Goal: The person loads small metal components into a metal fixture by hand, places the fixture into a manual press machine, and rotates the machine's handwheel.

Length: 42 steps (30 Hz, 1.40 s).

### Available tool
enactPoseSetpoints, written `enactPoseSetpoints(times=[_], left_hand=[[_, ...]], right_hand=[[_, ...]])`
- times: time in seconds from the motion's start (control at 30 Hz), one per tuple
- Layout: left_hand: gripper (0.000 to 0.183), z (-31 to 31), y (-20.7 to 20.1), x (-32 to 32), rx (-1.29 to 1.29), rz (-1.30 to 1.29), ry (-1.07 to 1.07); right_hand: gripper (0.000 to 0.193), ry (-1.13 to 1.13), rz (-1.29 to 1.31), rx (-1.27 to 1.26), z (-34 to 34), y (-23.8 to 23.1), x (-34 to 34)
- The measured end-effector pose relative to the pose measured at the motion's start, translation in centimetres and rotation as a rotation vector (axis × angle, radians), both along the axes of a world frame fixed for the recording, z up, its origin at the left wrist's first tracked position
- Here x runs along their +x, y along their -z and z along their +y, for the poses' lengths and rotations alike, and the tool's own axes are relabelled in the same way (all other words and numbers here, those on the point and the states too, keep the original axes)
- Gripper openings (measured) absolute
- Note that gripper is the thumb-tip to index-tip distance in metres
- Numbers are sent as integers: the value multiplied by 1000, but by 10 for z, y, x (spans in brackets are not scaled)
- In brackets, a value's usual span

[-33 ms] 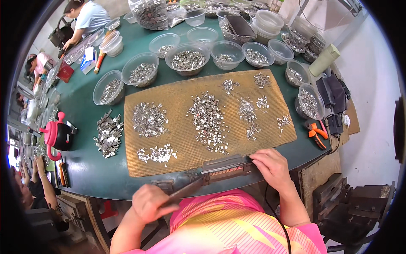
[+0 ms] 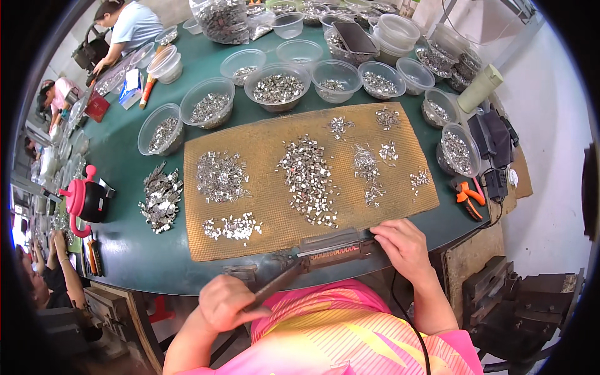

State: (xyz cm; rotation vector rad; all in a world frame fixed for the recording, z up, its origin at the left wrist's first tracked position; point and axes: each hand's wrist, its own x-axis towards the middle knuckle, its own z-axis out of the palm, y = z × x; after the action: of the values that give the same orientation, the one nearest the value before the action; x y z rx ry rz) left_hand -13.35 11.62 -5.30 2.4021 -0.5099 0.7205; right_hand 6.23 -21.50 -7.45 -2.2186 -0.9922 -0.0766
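Observation:
At the table's front edge sits a dark metal jig [image 2: 335, 249] with a row of small reddish-looking pieces along its slot. My left hand [image 2: 226, 302] is closed around the near end of a long flat metal bar [image 2: 275, 287], whose far end meets the jig's left end. My right hand [image 2: 403, 250] is closed at the jig's right end, fingertips on it and thumb hidden. Just beyond lies a tan textured mat [image 2: 262, 137] bearing separate heaps of small metal parts: a large middle heap [image 2: 306, 178], a left heap of thin pieces [image 2: 222, 177] and a whitish heap [image 2: 233, 227].
Clear plastic bowls of metal parts [image 2: 277, 87] line the mat's far side. Left of it lie a pile of metal scraps [image 2: 160, 199] and a pink-and-black pot [image 2: 87, 200]. Orange-handled pliers [image 2: 469, 199] lie at right. Other people [image 2: 134, 28] work along the left.
My left hand has shifted slightly to the right and toward me, along with the metal bar. My right hand stays at the jig's right end.

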Motion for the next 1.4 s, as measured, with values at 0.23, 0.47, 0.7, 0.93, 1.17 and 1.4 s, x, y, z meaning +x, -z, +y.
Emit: enactPoseSetpoints(times=[0.23,0.47,0.7,0.93,1.17,1.4], left_hand=[[41,-70,2,63,-76,-42,144],[46,-112,25,107,97,139,35],[52,-90,27,91,95,212,-81],[49,-82,38,73,23,195,-178],[48,-75,31,64,12,175,-81],[49,-67,34,62,-20,156,27]], right_hand=[[25,-5,-55,-152,-5,-9,2],[30,-56,-102,-193,-8,-7,3],[25,-89,-82,-156,-21,-12,12],[19,-185,175,-12,-6,-19,5],[44,-295,610,-146,-17,-23,9],[66,-366,640,-285,-18,-14,2]])
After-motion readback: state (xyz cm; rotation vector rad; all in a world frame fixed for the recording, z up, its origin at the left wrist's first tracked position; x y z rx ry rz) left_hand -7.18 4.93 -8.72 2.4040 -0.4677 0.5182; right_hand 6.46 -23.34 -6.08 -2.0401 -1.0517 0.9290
